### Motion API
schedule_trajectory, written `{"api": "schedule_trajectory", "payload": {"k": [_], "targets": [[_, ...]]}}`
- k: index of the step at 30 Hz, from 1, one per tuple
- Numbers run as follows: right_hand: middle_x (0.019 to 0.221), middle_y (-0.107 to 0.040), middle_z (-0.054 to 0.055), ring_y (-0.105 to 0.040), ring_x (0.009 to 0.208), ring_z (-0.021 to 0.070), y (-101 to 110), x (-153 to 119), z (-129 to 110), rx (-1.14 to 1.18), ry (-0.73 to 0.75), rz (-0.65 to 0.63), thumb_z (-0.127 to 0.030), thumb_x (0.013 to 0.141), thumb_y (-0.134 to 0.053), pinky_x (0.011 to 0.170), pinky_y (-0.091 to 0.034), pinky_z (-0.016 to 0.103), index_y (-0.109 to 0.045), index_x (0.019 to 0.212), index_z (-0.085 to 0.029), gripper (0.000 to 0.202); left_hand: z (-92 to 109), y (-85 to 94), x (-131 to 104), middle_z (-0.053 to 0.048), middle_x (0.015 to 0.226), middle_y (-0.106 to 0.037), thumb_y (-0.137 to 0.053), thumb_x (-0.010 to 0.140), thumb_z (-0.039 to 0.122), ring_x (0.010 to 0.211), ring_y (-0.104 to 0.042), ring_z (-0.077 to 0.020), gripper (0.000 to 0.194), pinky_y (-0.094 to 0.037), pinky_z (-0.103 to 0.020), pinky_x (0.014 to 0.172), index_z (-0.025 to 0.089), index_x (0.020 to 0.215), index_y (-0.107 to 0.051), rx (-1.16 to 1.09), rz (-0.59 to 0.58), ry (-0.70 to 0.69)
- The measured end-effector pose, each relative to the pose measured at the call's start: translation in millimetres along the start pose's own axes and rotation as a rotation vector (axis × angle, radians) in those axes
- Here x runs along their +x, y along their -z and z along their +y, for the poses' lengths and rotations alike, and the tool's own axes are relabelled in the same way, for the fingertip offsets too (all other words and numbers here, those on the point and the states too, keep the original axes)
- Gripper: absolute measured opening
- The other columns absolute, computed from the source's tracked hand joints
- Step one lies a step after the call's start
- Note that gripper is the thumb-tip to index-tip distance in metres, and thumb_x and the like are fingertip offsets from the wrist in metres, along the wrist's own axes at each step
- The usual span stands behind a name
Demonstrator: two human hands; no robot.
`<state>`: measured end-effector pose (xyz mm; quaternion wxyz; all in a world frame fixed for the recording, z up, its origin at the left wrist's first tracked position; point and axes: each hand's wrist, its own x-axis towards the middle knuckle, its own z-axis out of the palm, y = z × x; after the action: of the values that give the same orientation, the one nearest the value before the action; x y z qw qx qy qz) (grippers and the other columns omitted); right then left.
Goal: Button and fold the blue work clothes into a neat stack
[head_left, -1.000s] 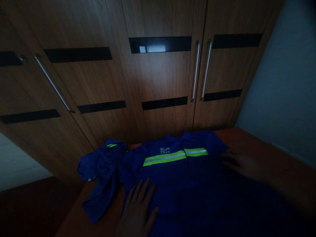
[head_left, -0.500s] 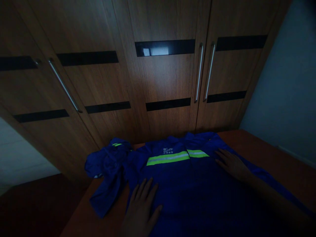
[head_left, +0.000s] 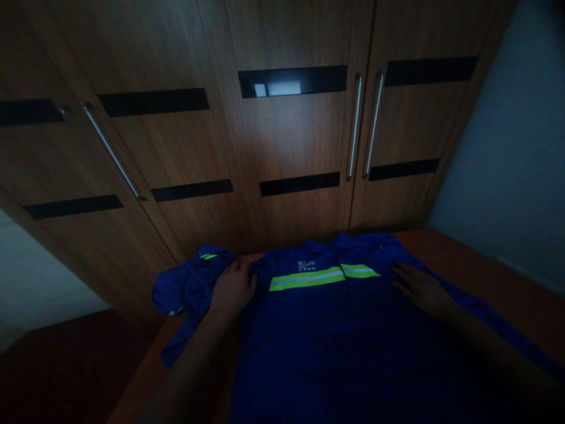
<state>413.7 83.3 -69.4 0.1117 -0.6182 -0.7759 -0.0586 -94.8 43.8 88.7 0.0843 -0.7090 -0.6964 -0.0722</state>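
A dark blue work jacket (head_left: 309,330) lies spread out, its collar end toward the cabinet. Bright yellow-green and silver reflective stripes cross its chest, with a small white logo above the left one. My left hand (head_left: 233,287) is at the jacket's left shoulder, fingers bent down over the cloth and thumb beside them; the fingertips are hard to see in the dim light. Spread near the right shoulder, my right hand (head_left: 419,288) rests flat on the fabric with its fingers extended. Beside my left hand, a bunched blue garment part with a striped band (head_left: 188,288) lies crumpled.
The jacket lies on a reddish-brown surface (head_left: 468,265). Directly behind stands a tall wooden cabinet (head_left: 300,135) with black strips and long metal handles (head_left: 355,126). A pale wall (head_left: 507,176) is at the right, and a dark floor area (head_left: 75,365) at the lower left.
My left hand has moved up from the jacket's lower left side to its left shoulder. The chest stripes have shifted a little to the right. My right hand has barely moved.
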Motion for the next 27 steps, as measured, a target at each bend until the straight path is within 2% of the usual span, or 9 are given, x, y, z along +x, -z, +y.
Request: {"api": "schedule_trajectory", "payload": {"k": [3, 7, 11, 14, 16, 20, 23, 25, 27], "targets": [[0.144, -0.039, 0.009, -0.037, 0.131, 0.0281, 4, -1, -4, 0.010, -0.009, 0.005, -0.063, 0.087, -0.027, 0.106, -0.031, 0.049, -0.042, 0.136, -0.024, 0.065, 1, -3.9, 31, -0.019, 0.107, -0.066, -0.042, 0.085, 0.045, 0.097, -0.063, -0.0314, 0.045, -0.048, -0.040, 0.082, 0.012, 0.110, -0.060, 0.049, -0.155, 0.094], [0.143, -0.040, 0.010, -0.037, 0.130, 0.0292, 11, -2, -9, 0.020, -0.019, 0.007, -0.063, 0.087, -0.028, 0.106, -0.031, 0.049, -0.043, 0.136, -0.023, 0.065, -5, -8.1, 59, -0.019, 0.098, -0.070, -0.049, 0.078, 0.052, 0.089, -0.067, -0.0324, 0.047, -0.051, -0.038, 0.073, 0.013, 0.094, -0.068, -0.011, -0.257, 0.106], [0.143, -0.040, 0.009, -0.036, 0.131, 0.0287, 14, -2, -12, 0.026, -0.013, 0.013, -0.061, 0.088, -0.027, 0.106, -0.031, 0.049, -0.043, 0.135, -0.023, 0.063, -10, -3.1, 66, -0.008, 0.095, -0.073, -0.058, 0.075, 0.036, 0.085, -0.068, -0.0217, 0.026, -0.051, -0.025, 0.072, 0.019, 0.090, -0.070, -0.131, -0.270, 0.033], [0.143, -0.040, 0.009, -0.037, 0.130, 0.0290, 13, -2, -12, 0.033, -0.015, 0.024, -0.062, 0.087, -0.029, 0.105, -0.032, 0.050, -0.044, 0.135, -0.024, 0.063, -10, 5.3, 54, -0.005, 0.114, -0.067, -0.052, 0.079, 0.023, 0.100, -0.063, -0.0165, 0.035, -0.046, -0.020, 0.084, 0.019, 0.113, -0.060, -0.204, -0.159, -0.009], [0.143, -0.040, 0.009, -0.038, 0.130, 0.0293, 12, -2, -11, 0.042, -0.019, 0.028, -0.062, 0.086, -0.030, 0.105, -0.032, 0.050, -0.044, 0.135, -0.025, 0.063, -7, 10.3, 40, -0.007, 0.122, -0.062, -0.049, 0.082, 0.023, 0.106, -0.061, -0.0183, 0.048, -0.045, -0.024, 0.090, 0.017, 0.130, -0.046, -0.229, -0.049, 0.005], [0.143, -0.041, 0.009, -0.039, 0.129, 0.0292, 10, -3, -11, 0.049, -0.015, 0.041, -0.062, 0.086, -0.031, 0.105, -0.032, 0.049, -0.044, 0.135, -0.024, 0.063, 7, 12.2, 6, -0.010, 0.119, -0.062, -0.050, 0.084, 0.026, 0.102, -0.062, -0.0241, 0.064, -0.048, -0.033, 0.085, 0.022, 0.142, -0.024, -0.283, 0.171, 0.046], [0.142, -0.042, 0.009, -0.039, 0.129, 0.0286, 9, -3, -9, 0.038, -0.012, 0.042, -0.062, 0.086, -0.030, 0.106, -0.032, 0.048, -0.044, 0.135, -0.024, 0.064, 25, 7.9, -17, -0.009, 0.117, -0.063, -0.050, 0.083, 0.022, 0.100, -0.063, -0.0224, 0.076, -0.049, -0.031, 0.082, 0.023, 0.146, -0.009, -0.353, 0.108, -0.032], [0.142, -0.042, 0.009, -0.038, 0.130, 0.0281, 8, -2, -7, 0.027, -0.006, 0.033, -0.063, 0.086, -0.030, 0.106, -0.031, 0.048, -0.043, 0.135, -0.023, 0.064, 37, 4.8, -29, -0.008, 0.119, -0.062, -0.051, 0.083, 0.023, 0.100, -0.064, -0.0218, 0.079, -0.049, -0.030, 0.082, 0.024, 0.147, -0.004, -0.379, -0.017, -0.138], [0.143, -0.041, 0.010, -0.037, 0.130, 0.0280, 7, -2, -6, 0.021, -0.002, 0.025, -0.063, 0.086, -0.030, 0.106, -0.031, 0.048, -0.042, 0.136, -0.022, 0.065, 46, 1.6, -37, -0.005, 0.118, -0.064, -0.052, 0.083, 0.030, 0.098, -0.065, -0.0215, 0.078, -0.049, -0.030, 0.082, 0.028, 0.146, -0.007, -0.410, -0.150, -0.247]]}}
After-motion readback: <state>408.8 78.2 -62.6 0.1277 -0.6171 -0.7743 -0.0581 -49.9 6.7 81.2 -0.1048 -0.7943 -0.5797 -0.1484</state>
